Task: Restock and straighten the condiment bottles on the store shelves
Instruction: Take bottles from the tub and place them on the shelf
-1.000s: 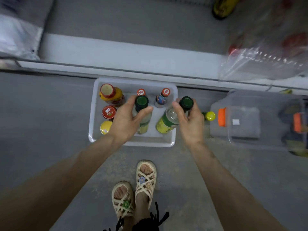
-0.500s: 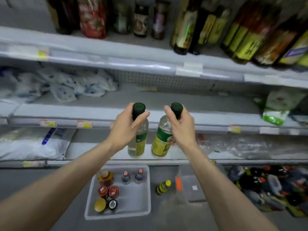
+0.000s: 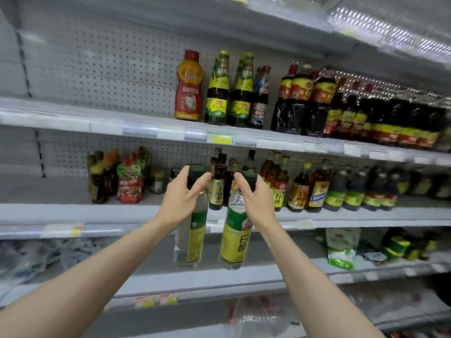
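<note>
My left hand [image 3: 181, 196] grips the neck of a clear bottle [image 3: 191, 237] with a dark green cap and a green-yellow label. My right hand [image 3: 253, 198] grips the neck of a second, matching clear bottle [image 3: 234, 240]. Both bottles hang upright side by side in the air, in front of the middle shelf [image 3: 97, 213]. Behind them on that shelf stand small dark bottles [image 3: 217, 186] and red pouches [image 3: 129, 184]. The shelf above [image 3: 109, 123] carries a red-capped sauce bottle [image 3: 189, 86] and dark soy bottles [image 3: 300, 98].
The left half of the upper and middle shelves is bare board. The lower shelf [image 3: 219, 276] holds white bags [image 3: 31, 257] on the left and a green-white packet [image 3: 341, 247] on the right. More dark bottles [image 3: 353, 189] fill the right side.
Both hands lifted the two bottles out of the floor tray and raised them to the middle shelf's height. My view swung up from the floor to the shelves.
</note>
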Demonstrator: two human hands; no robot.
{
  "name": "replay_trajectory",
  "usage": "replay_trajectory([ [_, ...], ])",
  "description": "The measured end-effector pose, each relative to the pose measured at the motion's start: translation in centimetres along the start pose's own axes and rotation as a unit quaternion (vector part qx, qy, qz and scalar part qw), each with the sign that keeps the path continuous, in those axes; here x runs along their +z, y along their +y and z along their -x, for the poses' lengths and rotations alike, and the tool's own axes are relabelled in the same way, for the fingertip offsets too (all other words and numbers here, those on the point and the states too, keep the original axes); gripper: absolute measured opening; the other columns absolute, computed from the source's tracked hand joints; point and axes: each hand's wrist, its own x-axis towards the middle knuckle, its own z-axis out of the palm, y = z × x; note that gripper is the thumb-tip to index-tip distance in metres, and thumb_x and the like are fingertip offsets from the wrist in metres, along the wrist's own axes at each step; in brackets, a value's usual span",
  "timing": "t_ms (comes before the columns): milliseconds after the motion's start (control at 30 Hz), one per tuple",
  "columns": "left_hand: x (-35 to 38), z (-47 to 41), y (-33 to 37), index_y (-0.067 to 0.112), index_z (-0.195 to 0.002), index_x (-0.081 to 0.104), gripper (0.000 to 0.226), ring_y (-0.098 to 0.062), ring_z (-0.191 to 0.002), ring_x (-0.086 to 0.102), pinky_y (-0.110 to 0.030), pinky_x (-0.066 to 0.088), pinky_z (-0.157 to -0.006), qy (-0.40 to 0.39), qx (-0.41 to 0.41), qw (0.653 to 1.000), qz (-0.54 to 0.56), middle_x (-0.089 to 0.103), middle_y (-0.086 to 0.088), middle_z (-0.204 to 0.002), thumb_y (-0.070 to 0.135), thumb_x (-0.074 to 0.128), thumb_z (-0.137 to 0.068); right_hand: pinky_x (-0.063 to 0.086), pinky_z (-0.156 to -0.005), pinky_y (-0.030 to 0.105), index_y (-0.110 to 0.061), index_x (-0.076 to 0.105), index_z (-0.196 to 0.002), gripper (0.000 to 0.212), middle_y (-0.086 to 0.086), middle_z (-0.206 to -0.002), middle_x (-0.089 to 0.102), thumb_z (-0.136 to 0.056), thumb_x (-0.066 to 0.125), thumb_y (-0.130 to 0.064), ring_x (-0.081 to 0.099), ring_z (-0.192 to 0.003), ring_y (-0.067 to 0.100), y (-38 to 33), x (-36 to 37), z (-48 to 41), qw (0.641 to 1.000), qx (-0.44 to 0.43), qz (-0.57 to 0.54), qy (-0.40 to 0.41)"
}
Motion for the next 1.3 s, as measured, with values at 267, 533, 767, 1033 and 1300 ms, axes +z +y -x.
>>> replay_trajectory([
  [267, 5.7, -3.9, 3.1, -0.002, -0.103, 0.059, 0.046, 0.016, -0.075, 0.054, -0.007, 0.038, -0.074, 0.0, 0.002, 1.0, -0.016, 0.064, 0.012, -0.076, 0.043, 0.05, -0.095, 0.039, -0.057, 0.004, -0.008, 0.06, -0.089, 0.035, -0.009, -0.081, 0.064, -0.094, 0.056, -0.043, 0.054, -0.064, -0.019, -0.2, -5.5, -4.6, 0.999, -0.006, 0.031, -0.022],
  [533, 17.0, -8.6, 3.2, 0.0, -0.116, 0.052, 0.045, 0.008, -0.071, 0.057, -0.011, 0.038, -0.066, 0.044, -0.027, 0.998, -0.02, 0.067, 0.007, -0.074, 0.04, 0.05, -0.096, 0.046, -0.086, 0.036, -0.001, 0.055, -0.114, 0.114, 0.01, -0.112, 0.065, -0.058, 0.035, -0.098, 0.06, -0.101, 0.023, 6.4, -11.5, -13.5, 0.999, -0.034, 0.031, -0.021],
  [767, 22.9, -11.7, 1.1, -0.007, -0.128, 0.047, 0.058, 0.011, -0.069, 0.056, -0.003, 0.037, -0.062, 0.103, -0.061, 0.991, -0.052, 0.065, 0.009, -0.077, 0.041, 0.05, -0.096, 0.047, -0.095, 0.041, 0.002, 0.052, -0.126, 0.124, 0.019, -0.124, 0.061, -0.056, 0.036, -0.099, 0.058, -0.114, 0.032, 10.9, -14.4, -19.3, 1.0, -0.017, 0.013, -0.021],
  [1033, 25.7, -15.5, -2.2, -0.004, -0.129, 0.046, 0.067, 0.008, -0.074, 0.058, -0.005, 0.038, -0.065, 0.121, -0.074, 0.986, -0.083, 0.065, 0.01, -0.08, 0.051, 0.046, -0.092, 0.043, -0.084, 0.022, -0.001, 0.042, -0.141, 0.08, 0.012, -0.112, 0.066, -0.088, 0.052, -0.06, 0.057, -0.087, 0.003, 14.4, -12.9, -22.9, 0.995, 0.035, -0.007, -0.096],
  [1300, 26.3, -18.8, -6.5, 0.001, -0.123, 0.045, 0.06, -0.012, -0.068, 0.058, -0.012, 0.04, -0.057, 0.105, -0.07, 0.989, -0.082, 0.065, -0.009, -0.078, 0.051, 0.047, -0.091, 0.038, -0.059, 0.02, -0.01, 0.051, -0.076, 0.04, 0.002, -0.064, 0.053, -0.092, 0.056, -0.047, 0.051, -0.059, 0.009, 18.1, -8.8, -26.6, 0.995, 0.068, 0.029, -0.065],
])
